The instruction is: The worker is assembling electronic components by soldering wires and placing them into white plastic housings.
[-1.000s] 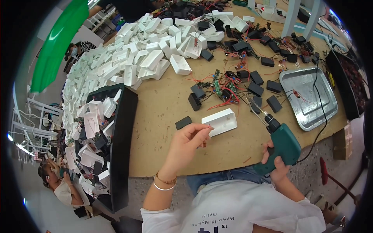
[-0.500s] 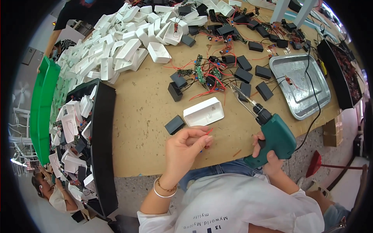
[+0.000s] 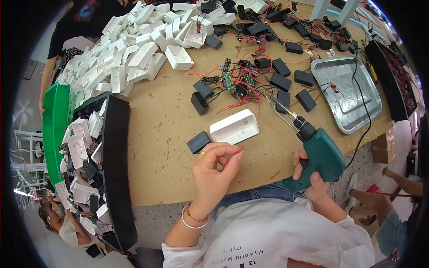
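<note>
While the left hand holds a red wire in a closed thumb-and-finger grip, just on the near side of the white case, the right hand has its grip wrapped around the handle of the soldering gun to the right. A steady pinch that leaves the wire's end clear of the fingertips should serve best here. The gun's tip, pointing far and left, is probably hot and best kept off the boxes and boards farther over the bench.
</note>
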`<move>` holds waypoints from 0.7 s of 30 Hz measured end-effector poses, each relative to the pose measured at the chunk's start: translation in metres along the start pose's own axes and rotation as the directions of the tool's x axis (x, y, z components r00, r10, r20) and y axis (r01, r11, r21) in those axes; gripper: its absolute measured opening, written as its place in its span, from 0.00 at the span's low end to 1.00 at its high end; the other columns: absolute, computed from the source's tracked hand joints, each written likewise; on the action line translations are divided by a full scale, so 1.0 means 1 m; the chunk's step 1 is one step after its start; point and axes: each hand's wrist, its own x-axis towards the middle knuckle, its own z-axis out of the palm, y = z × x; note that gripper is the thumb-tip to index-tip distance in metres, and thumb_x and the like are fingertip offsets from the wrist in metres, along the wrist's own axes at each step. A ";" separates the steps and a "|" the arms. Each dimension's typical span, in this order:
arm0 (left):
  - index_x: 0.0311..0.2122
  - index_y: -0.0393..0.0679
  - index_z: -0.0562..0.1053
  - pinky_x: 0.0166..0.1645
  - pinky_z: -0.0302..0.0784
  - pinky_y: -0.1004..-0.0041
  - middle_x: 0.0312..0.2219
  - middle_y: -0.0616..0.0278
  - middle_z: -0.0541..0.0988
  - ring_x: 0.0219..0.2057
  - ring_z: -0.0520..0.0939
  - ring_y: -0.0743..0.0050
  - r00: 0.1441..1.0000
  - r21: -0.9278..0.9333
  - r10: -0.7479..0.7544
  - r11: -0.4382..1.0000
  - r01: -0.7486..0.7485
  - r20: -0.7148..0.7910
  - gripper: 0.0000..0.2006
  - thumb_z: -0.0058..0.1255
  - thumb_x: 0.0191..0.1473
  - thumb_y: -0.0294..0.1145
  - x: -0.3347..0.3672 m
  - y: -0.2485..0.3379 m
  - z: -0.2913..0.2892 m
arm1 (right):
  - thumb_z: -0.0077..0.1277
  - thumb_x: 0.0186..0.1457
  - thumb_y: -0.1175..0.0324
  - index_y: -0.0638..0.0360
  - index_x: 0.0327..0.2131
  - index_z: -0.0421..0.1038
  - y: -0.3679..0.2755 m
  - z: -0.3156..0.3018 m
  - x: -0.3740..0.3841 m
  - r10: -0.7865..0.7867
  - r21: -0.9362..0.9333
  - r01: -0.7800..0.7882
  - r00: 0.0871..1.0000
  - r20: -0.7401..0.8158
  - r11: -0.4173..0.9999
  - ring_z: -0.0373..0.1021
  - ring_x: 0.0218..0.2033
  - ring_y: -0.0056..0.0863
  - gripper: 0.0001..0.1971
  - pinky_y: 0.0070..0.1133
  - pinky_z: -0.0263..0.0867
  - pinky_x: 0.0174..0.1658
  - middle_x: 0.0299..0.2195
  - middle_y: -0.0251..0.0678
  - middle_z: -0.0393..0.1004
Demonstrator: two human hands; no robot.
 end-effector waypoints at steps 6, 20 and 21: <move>0.35 0.33 0.75 0.29 0.66 0.87 0.37 0.61 0.74 0.24 0.71 0.89 0.998 0.087 0.051 0.995 -0.054 0.037 0.08 0.55 0.46 0.16 0.000 -0.001 -0.001 | 0.49 0.53 0.50 0.69 0.48 0.63 0.001 0.000 0.000 0.003 -0.011 -0.003 1.000 0.007 1.000 0.69 0.27 0.22 0.29 0.30 0.61 0.49 0.36 0.40 0.71; 0.38 0.44 0.71 0.49 0.62 0.64 0.36 0.62 0.76 0.43 0.72 0.60 0.959 0.506 0.177 0.820 -0.268 0.221 0.22 0.67 0.34 0.34 -0.014 -0.014 -0.008 | 0.49 0.52 0.46 0.68 0.45 0.61 -0.003 0.004 0.001 0.033 -0.055 -0.035 0.999 -0.024 0.998 0.67 0.25 0.22 0.31 0.29 0.59 0.47 0.40 0.37 0.66; 0.36 0.44 0.71 0.49 0.64 0.65 0.36 0.62 0.77 0.42 0.73 0.61 0.948 0.462 0.190 0.838 -0.292 0.254 0.22 0.67 0.33 0.32 -0.013 -0.017 -0.011 | 0.48 0.52 0.46 0.68 0.45 0.61 -0.003 0.005 0.001 0.029 -0.064 -0.031 0.999 -0.027 0.997 0.67 0.25 0.22 0.31 0.29 0.59 0.47 0.39 0.37 0.66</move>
